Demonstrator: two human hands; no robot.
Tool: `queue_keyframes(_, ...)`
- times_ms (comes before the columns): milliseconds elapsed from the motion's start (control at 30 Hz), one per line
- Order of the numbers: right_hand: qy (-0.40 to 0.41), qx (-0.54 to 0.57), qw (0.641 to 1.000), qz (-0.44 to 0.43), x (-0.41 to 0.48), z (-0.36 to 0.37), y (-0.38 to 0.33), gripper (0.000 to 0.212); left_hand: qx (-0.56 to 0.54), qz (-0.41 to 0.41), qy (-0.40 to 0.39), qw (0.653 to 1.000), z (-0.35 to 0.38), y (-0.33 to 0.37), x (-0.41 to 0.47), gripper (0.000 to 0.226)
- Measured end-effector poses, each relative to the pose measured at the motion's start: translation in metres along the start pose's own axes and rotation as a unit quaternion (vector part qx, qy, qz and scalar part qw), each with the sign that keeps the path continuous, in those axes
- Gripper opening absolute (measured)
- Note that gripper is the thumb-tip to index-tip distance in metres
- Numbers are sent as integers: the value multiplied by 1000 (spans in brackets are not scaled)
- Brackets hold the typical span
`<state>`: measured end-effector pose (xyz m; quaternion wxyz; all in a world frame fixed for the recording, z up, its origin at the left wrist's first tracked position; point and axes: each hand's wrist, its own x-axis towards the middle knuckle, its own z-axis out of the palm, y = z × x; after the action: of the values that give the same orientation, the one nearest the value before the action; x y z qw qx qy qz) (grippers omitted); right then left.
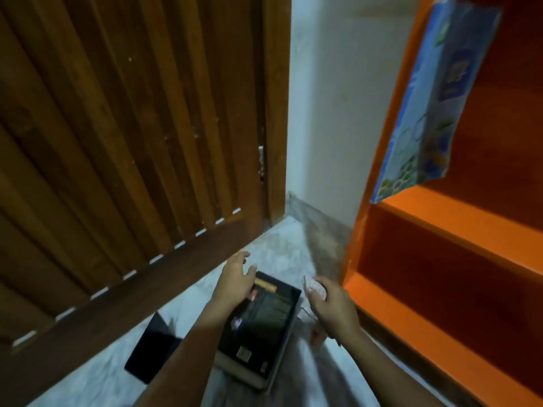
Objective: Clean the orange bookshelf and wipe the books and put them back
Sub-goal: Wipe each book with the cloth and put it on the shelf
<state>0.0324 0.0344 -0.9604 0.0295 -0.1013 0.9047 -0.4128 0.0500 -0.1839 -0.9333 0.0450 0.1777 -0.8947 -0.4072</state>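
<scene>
A stack of books [264, 324] with a dark cover on top lies on the pale floor. My left hand [235, 280] is over the far left corner of the top book, fingers spread and thumb on the cover. To the right of the stack, my right hand [335, 306] is closed on a small whitish cloth [316, 289], whose frayed end hangs beside the stack. The orange bookshelf [440, 221] stands at the right, and the shelves in view hold no books. A blue patterned sheet [426, 113] hangs over the edge of an upper shelf.
Another dark book [152, 348] lies flat on the floor left of the stack, partly behind my left forearm. A brown slatted wooden door [132, 142] fills the left side. A white wall [329, 113] stands between door and shelf.
</scene>
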Motion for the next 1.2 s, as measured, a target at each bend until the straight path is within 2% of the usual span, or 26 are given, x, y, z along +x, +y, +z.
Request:
queue_keyframes(100, -99, 11, 993, 65, 2, 47, 31, 22, -3, -74, -37, 997, 20, -55, 4, 35)
queue_keyframes(167, -122, 60, 983, 124, 0, 70, 40, 22, 8, -105, -54, 993, 33, -88, 5, 34)
queue_keyframes(333, -122, 172, 949, 233, 8, 117, 58, 9, 22, -174, -105, 979, 63, -150, 9, 40)
queue_keyframes(433, -110, 223, 930, 269, 16, 132, 67, 23, 13, -173, -126, 977, 75, -165, 8, 33)
queue_keyframes(533, -89, 310, 900, 292, 25, 139, 71, 30, -12, -159, -105, 982, 82, -170, 9, 28)
queue_keyframes(667, -38, 381, 877, 288, 27, 145, 67, 37, -45, -149, -72, 985, 84, -166, 5, 35)
queue_keyframes(733, -40, 397, 876, 270, 22, 145, 64, 42, -72, -158, -57, 983, 84, -168, 1, 40)
queue_keyframes(833, -100, 425, 868, 235, 17, 136, 55, 36, -101, -173, -18, 979, 79, -167, -9, 43)
queue_keyframes(900, -141, 423, 868, 219, 15, 130, 48, 39, -118, -154, 8, 981, 75, -165, -17, 37)
queue_keyframes(967, -145, 400, 882, 202, 16, 125, 41, 41, -149, -131, 32, 980, 68, -162, -23, 27)
queue_keyframes(1100, -105, 358, 916, 147, 22, 107, 18, 38, -178, -128, 54, 974, 45, -144, -19, 28)
queue_keyframes(1200, -51, 328, 938, 104, 32, 80, -6, 31, -220, -59, 47, 973, 17, -101, -11, 27)
